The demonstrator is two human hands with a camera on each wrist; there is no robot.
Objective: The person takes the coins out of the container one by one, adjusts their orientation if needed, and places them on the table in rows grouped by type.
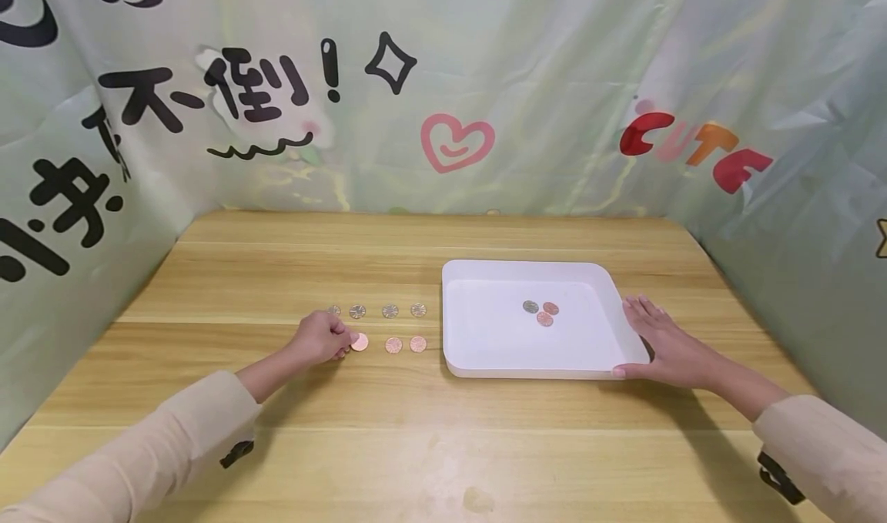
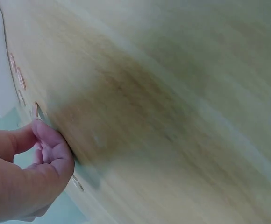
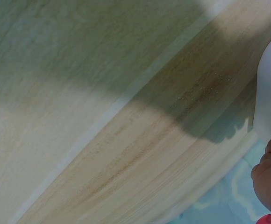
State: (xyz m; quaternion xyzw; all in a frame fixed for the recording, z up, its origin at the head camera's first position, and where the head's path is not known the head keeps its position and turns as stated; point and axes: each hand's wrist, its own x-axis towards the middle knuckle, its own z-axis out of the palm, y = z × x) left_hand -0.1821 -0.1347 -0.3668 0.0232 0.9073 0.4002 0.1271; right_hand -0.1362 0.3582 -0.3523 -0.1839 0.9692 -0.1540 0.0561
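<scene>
My left hand (image 1: 320,340) pinches a copper coin (image 1: 359,342) between thumb and fingertips, close over the table; the coin's edge (image 2: 35,110) shows at the fingertips in the left wrist view. Two more copper coins, including one nearest the tray (image 1: 418,344), lie to its right in line. Behind them runs a row of several silver coins, among them a middle one (image 1: 390,311); the leftmost is partly covered by my hand. My right hand (image 1: 668,352) rests against the right side of a white tray (image 1: 533,373), thumb at its front corner, fingers extended along the rim.
Inside the tray lie a silver coin (image 1: 530,306) and two copper coins, one of them in front (image 1: 544,319). The wooden table (image 1: 416,446) meets a printed cloth (image 1: 554,84) at the back and both sides.
</scene>
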